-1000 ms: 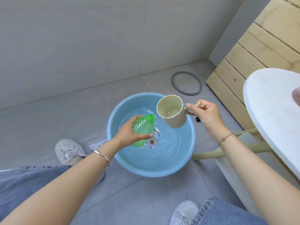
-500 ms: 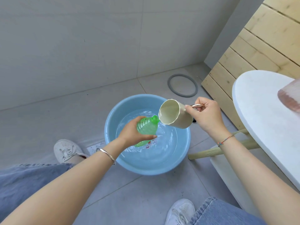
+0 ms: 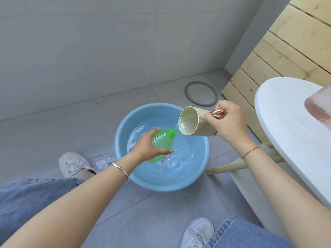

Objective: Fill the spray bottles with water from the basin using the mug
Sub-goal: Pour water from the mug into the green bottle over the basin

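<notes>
A light blue basin (image 3: pixel 125 122) with water stands on the grey tiled floor. My left hand (image 3: pixel 146 147) grips a ribbed green spray bottle (image 3: pixel 163 140) without its top, tilted over the basin with its open neck up and to the right. My right hand (image 3: pixel 227 120) holds a cream mug (image 3: pixel 195 124) by its metal handle. The mug lies almost on its side, its lip right at the bottle's neck. A thin stream of water runs from the lip into the neck.
A round white table (image 3: pixel 286 126) with wooden legs stands at the right, a pink object (image 3: pixel 318 106) on it. A grey rubber ring (image 3: pixel 200 93) lies on the floor beyond the basin. Wooden slats line the right wall. My shoes flank the basin.
My right hand has tipped the mug from upright to nearly sideways and brought its lip down to the bottle's neck. Water now pours into the bottle. The left hand kept its grip.
</notes>
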Demonstrator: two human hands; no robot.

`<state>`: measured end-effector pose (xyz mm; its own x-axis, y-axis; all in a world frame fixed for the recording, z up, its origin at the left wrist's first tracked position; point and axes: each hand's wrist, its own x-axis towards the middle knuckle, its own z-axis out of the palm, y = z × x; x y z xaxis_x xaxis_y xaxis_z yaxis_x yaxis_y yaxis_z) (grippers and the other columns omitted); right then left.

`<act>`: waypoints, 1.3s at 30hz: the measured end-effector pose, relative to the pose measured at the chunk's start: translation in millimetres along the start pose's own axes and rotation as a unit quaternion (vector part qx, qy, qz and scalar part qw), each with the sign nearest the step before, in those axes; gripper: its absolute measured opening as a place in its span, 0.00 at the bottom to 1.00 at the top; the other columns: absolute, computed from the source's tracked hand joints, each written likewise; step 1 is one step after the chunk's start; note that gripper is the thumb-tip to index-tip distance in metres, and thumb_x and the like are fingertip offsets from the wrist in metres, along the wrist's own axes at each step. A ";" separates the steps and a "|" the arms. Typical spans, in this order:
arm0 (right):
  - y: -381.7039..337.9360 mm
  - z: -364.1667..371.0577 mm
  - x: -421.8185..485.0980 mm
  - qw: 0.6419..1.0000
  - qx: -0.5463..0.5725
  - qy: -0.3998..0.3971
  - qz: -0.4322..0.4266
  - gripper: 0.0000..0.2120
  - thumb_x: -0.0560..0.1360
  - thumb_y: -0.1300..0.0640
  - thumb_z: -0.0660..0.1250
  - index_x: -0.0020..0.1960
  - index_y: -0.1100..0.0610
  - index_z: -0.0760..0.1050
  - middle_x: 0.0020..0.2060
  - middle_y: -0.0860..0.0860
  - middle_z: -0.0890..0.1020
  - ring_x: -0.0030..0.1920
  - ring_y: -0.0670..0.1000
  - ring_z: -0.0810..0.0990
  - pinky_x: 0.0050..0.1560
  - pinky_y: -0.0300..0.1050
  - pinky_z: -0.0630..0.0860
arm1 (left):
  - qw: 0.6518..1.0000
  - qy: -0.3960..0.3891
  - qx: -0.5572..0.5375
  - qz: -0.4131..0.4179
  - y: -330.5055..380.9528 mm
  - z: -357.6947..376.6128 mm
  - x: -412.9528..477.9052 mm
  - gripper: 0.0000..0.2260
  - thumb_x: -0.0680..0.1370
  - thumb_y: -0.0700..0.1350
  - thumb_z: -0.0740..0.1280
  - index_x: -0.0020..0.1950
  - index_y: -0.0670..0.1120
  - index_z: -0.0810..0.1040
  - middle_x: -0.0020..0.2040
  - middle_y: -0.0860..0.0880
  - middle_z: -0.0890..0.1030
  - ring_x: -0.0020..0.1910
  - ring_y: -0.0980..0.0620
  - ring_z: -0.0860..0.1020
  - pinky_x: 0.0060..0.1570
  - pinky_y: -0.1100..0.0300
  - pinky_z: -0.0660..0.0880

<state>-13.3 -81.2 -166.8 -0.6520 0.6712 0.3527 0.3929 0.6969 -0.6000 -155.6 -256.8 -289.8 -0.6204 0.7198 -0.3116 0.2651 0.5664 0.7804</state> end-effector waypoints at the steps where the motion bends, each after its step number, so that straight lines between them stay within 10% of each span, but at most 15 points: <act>1: -0.4 -0.1 0.3 1.000 -0.003 0.001 -0.005 0.20 0.67 0.61 0.71 0.29 0.55 0.59 0.26 0.48 0.64 0.31 0.47 0.64 0.31 0.35 0.60 | 1.000 -0.001 0.000 -0.001 -0.1 0.2 0.1 0.40 0.63 0.59 0.80 0.72 0.55 0.68 0.68 0.55 0.73 0.69 0.52 0.70 0.66 0.54 0.69; 39: -23.8 19.2 3.0 0.938 -0.154 0.022 -0.308 0.13 0.64 0.62 0.70 0.31 0.56 0.65 0.32 0.46 0.62 0.37 0.49 0.59 0.48 0.39 0.56 | 0.999 -0.008 -0.054 -0.005 0.0 10.1 -2.5 0.39 0.63 0.59 0.80 0.70 0.56 0.69 0.66 0.57 0.74 0.67 0.54 0.71 0.60 0.61 0.68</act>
<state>-37.1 -100.6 -165.2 -0.7928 0.1210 0.5973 0.1224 0.9917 -0.0384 -146.6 -254.5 -294.6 -0.6108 0.7212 -0.3267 0.1784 0.5274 0.8307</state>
